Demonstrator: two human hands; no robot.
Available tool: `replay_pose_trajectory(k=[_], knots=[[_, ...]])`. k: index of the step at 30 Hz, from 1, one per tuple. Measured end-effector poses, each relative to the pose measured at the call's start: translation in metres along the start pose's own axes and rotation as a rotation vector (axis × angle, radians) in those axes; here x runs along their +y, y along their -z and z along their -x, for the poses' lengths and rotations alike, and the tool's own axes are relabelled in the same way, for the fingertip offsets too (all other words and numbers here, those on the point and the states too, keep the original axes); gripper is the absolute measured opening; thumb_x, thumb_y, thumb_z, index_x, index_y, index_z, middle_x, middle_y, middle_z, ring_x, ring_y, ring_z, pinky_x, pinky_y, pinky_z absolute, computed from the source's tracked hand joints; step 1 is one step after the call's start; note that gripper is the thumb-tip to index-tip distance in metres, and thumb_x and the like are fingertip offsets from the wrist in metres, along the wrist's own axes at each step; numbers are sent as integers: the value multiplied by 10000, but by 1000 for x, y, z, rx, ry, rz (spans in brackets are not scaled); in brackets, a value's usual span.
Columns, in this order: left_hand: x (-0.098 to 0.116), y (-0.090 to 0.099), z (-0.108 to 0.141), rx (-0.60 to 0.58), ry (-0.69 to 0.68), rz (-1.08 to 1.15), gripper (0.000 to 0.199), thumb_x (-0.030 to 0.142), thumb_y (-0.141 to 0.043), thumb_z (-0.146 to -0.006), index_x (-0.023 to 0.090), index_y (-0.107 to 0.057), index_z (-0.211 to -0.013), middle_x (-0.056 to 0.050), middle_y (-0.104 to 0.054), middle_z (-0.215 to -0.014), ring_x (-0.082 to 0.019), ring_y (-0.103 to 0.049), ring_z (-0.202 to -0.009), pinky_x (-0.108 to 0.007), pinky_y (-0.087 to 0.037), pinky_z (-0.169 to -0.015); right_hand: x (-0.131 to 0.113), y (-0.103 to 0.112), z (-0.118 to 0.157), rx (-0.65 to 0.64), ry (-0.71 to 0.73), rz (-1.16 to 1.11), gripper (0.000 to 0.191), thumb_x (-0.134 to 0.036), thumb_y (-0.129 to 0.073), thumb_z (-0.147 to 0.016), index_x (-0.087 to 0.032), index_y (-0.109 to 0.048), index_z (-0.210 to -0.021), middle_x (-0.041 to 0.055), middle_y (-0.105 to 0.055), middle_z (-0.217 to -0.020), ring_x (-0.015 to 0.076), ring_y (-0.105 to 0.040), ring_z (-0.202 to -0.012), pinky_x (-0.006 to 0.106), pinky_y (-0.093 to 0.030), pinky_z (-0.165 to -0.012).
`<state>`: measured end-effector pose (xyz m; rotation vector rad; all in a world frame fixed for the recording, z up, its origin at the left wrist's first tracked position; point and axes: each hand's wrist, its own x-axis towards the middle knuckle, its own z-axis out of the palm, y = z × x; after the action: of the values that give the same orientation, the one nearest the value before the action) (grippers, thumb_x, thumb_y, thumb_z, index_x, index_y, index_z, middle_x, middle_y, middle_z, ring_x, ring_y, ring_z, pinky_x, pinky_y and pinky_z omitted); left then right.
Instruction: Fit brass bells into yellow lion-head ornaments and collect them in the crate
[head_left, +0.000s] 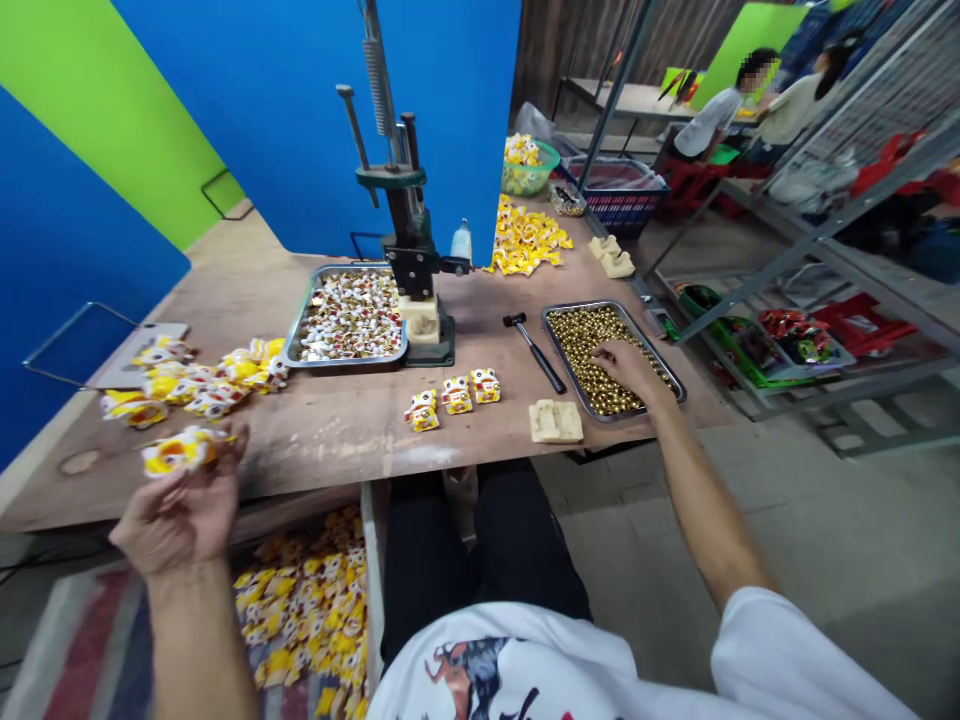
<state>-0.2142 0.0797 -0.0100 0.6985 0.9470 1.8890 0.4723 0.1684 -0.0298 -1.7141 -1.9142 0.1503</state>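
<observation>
My left hand (187, 515), near the table's front left edge, holds a yellow and white lion-head figure (180, 452) between thumb and fingers. A pile of similar figures (202, 385) lies just beyond it. My right hand (628, 366) is at a metal tray (551, 330) full of shiny gold beads (592, 340). Its fingers are curled together down at the beads; whatever they pinch is hidden. Left of this tray lie a black-handled hammer (541, 358) and a cream block with hollows (556, 422). Three lion-head figures (456, 395) sit in a row at mid-table.
A hand press (409, 260) stands at the table's back, beside a tray of small white and red pieces (349, 315). Yellow pieces (529, 238) lie heaped behind it. Below the table is a bin of yellow parts (315, 590). Metal shelving (810, 250) stands right; two people sit beyond.
</observation>
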Motion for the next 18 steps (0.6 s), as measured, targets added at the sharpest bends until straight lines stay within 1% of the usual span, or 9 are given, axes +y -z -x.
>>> replay_pose_trajectory(k=[2, 3, 5, 7, 9, 11, 14, 16, 18], knots=[[-7, -17, 15, -40, 24, 46, 305, 493, -695, -932, 280, -741, -1146, 26, -826, -1337, -333, -693, -1450, -605, -540, -1318, -3, 7, 5, 8, 3, -23, 272, -474, -725, -1029, -227, -792, -938, 136, -829, -952, 298, -759, -878, 434, -622, -896], [-10, -28, 23, -29, 58, 51, 341, 528, -700, -937, 267, -749, -1150, -1, -829, -1338, -349, -693, -1449, -598, -571, -1285, -6, 10, 9, 28, -1, -54, 286, -504, -729, -1030, -234, -783, -956, 129, -826, -952, 292, -762, -870, 425, -627, -877], [-17, -49, 40, 8, 141, 44, 336, 493, -754, -931, 230, -757, -1141, -72, -843, -1274, -354, -742, -1370, -546, -643, -1190, -21, 12, 21, 93, -9, -170, 314, -555, -759, -1011, -242, -767, -991, 113, -824, -977, 279, -775, -872, 416, -644, -852], [-24, -71, 58, 26, 184, 65, 282, 386, -797, -928, 198, -760, -1137, -131, -842, -1231, -328, -786, -1277, -473, -677, -1112, -51, 7, 35, 153, 0, -337, 350, -580, -823, -966, -243, -768, -1038, 95, -827, -1027, 267, -789, -900, 415, -665, -866], [-32, -91, 73, -77, 243, 107, 305, 353, -768, -982, 210, -759, -1251, -141, -807, -1355, -315, -777, -1298, -467, -676, -1090, -99, -3, 49, 165, 29, -491, 369, -557, -882, -935, -248, -795, -1114, 78, -835, -1089, 256, -801, -949, 409, -680, -914], [-42, -110, 85, -181, 303, 127, 343, 344, -758, -1002, 234, -750, -1326, -135, -767, -1439, -308, -782, -1273, -425, -685, -1003, -159, -14, 65, 138, 55, -604, 327, -500, -898, -949, -259, -827, -1158, 66, -848, -1096, 243, -812, -954, 387, -687, -918], [-55, -134, 103, -229, 287, 164, 353, 444, -728, -1040, 228, -743, -1319, -130, -771, -1346, -261, -805, -1098, -342, -660, -853, -249, -36, 86, 30, 202, -729, 209, -409, -891, -983, -267, -851, -1131, 49, -867, -1062, 241, -826, -954, 386, -693, -924], [-64, -146, 116, -221, 219, 152, 372, 532, -666, -1081, 231, -727, -1291, -115, -771, -1251, -236, -790, -1040, -339, -646, -864, -292, -53, 93, 36, 317, -775, 136, -347, -871, -1006, -281, -853, -1123, 38, -875, -1073, 248, -829, -985, 412, -688, -969], [-72, -152, 128, -218, 126, 90, 356, 539, -636, -1099, 261, -705, -1311, -96, -752, -1265, -237, -771, -1105, -365, -637, -963, -316, -68, 94, 82, 384, -796, 104, -308, -850, -1022, -298, -853, -1126, 33, -877, -1080, 256, -829, -1001, 436, -689, -980]])
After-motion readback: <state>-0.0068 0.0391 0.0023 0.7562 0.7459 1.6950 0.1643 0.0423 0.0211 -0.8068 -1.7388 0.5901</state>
